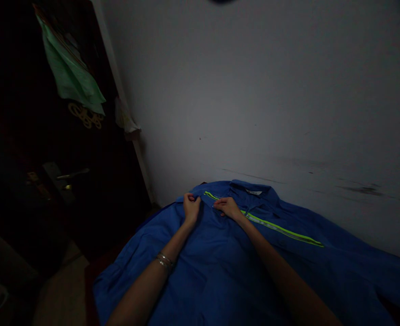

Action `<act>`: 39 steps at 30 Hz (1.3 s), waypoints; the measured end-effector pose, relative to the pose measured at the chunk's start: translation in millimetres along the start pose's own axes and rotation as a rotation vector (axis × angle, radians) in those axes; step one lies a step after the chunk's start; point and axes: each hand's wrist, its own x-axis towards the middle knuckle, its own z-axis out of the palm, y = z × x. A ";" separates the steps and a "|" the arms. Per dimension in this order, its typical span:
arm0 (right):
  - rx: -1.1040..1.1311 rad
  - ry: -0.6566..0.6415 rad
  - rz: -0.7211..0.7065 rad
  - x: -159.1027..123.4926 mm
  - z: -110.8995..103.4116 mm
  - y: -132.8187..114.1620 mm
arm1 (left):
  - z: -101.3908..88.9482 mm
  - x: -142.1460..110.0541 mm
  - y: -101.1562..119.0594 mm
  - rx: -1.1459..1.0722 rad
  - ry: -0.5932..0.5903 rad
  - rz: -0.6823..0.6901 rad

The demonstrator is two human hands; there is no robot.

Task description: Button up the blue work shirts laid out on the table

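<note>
A blue work jacket lies spread out, its collar toward the wall and a yellow-green and silver reflective stripe across the chest. My left hand has its fingers closed on the jacket cloth beside the left end of the stripe. Close by on the right, my right hand pinches the jacket just below the stripe, near the front opening. Exactly what lies between the fingertips is too dark and small to make out. A white label shows inside the collar.
Behind the jacket rises a pale wall with dark scuffs. A dark door with a metal handle stands at the left, a green cloth hanging on it. A white plastic bag hangs by the frame.
</note>
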 end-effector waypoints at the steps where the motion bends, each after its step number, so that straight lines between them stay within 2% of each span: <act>1: 0.003 -0.005 0.003 -0.2 -0.4 -0.6 | -5.2 2.9 4.4 0.113 0.000 0.184; 3: 0.006 -0.012 0.006 -0.4 -1.2 -1.6 | -13.7 7.1 10.4 0.333 -0.173 0.519; 5: 0.005 -0.021 0.007 -0.9 -1.9 -2.4 | -17.1 8.3 10.8 0.508 -0.420 0.673; 8: 0.000 -0.034 0.004 -2.0 -2.8 -3.9 | -13.3 6.1 3.3 0.683 -0.634 0.621; 11: -0.006 -0.044 0.001 -3.2 -3.1 -5.2 | -6.5 3.8 -4.8 0.651 -0.739 0.531; 13: -0.009 -0.048 -0.004 -3.8 -3.1 -5.7 | -3.6 3.6 -7.7 0.562 -0.754 0.495; 17: -0.010 -0.050 -0.013 -4.9 -2.5 -6.1 | 0.1 4.5 -11.1 0.416 -0.695 0.420; 21: -0.017 -0.061 -0.018 -6.5 -2.1 -7.3 | 5.1 4.3 -13.7 0.330 -0.631 0.337; 24: -0.023 -0.059 -0.027 -7.3 -1.6 -8.2 | 8.5 4.1 -13.9 0.275 -0.640 0.314; 27: -0.032 -0.048 -0.037 -7.8 -0.3 -8.5 | 10.3 4.9 -14.4 0.237 -0.669 0.271; 31: -0.059 -0.032 -0.062 -8.6 2.1 -8.6 | 11.2 7.3 -18.0 0.182 -0.712 0.149; 39: -0.097 0.011 -0.043 -11.5 4.4 -10.4 | 12.7 9.2 -23.0 0.161 -0.659 0.107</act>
